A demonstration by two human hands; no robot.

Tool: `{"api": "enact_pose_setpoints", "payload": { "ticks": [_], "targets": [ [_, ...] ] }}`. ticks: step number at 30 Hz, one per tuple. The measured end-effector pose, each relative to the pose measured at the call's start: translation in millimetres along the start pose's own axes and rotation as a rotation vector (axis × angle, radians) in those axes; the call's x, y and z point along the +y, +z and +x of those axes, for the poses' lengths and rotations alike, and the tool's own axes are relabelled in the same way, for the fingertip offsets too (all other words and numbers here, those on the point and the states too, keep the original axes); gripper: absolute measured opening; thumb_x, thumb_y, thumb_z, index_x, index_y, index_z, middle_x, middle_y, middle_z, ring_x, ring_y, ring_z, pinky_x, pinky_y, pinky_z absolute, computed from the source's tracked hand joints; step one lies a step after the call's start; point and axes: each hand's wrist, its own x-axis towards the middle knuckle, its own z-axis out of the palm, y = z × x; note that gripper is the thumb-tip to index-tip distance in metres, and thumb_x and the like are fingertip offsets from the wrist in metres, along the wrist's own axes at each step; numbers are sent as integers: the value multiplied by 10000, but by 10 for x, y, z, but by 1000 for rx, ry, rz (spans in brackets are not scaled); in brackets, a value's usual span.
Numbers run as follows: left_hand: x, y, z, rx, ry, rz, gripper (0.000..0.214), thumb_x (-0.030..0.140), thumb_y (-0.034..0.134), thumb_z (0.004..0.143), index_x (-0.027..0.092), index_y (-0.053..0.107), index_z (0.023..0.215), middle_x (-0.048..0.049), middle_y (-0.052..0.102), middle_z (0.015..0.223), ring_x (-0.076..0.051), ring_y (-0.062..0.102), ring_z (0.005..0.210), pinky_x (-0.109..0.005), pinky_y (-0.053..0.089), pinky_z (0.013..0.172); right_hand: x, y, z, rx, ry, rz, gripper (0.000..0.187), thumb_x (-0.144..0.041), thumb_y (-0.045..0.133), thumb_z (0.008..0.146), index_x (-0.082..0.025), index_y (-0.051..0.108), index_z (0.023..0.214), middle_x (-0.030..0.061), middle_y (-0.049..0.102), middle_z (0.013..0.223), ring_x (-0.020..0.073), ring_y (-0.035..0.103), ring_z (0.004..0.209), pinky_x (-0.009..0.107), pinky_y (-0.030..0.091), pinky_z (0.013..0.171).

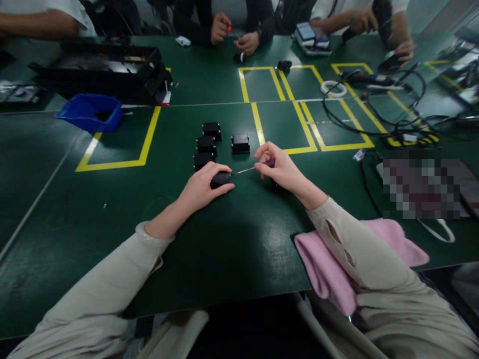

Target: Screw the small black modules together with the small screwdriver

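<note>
My left hand is closed round a small black box-shaped part, pressing it on the green table. A screwdriver with a dark purple handle is in the fingers of my right hand. Its thin metal shaft reaches left to the near end of that part; the exact contact is too small to make out. Just beyond my left hand stand similar black boxes in a column, the farthest one and a middle one among them. Another black box sits apart to their right.
A blue bin and stacked black trays stand at the left. Coiled black cables and a white ring lie at the right. A pink cloth hangs over the near edge. Across the table, co-workers' hands handle small parts.
</note>
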Motion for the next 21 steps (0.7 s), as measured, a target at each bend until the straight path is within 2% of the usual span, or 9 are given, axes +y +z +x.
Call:
{"api": "enact_pose_setpoints", "payload": {
  "ticks": [6,12,18,21],
  "targets": [
    [21,-10,7,-4,-6,-4,378,477,677,972,214,651,1242,-90,677,1206,-292,657,1116,-433,529,975,53,26,2,-30,59,84,179,-361,629,1002,-229,517,954,-118,461,522,100,517,469,254,430,531],
    [10,-7,2,2,-1,-5,379,490,672,971,220,654,1235,-87,678,1206,-296,657,1118,-441,530,983,27,-14,1,-18,-5,-20,172,-202,671,908,-212,539,1017,-80,556,663,108,589,558,271,418,582],
    [9,-5,4,2,2,-5,380,483,669,971,211,654,1236,-94,677,1201,-297,657,1124,-444,527,986,22,-24,3,-43,-1,-33,235,-173,670,876,-223,514,1045,-75,575,689,112,574,585,274,411,591],
    [26,-12,9,-3,-8,-7,371,478,673,964,217,655,1227,-91,682,1196,-295,659,1121,-444,528,995,38,-3,4,-28,18,0,200,-234,680,910,-222,518,1026,-76,567,678,109,575,567,267,412,577]
  ]
}}
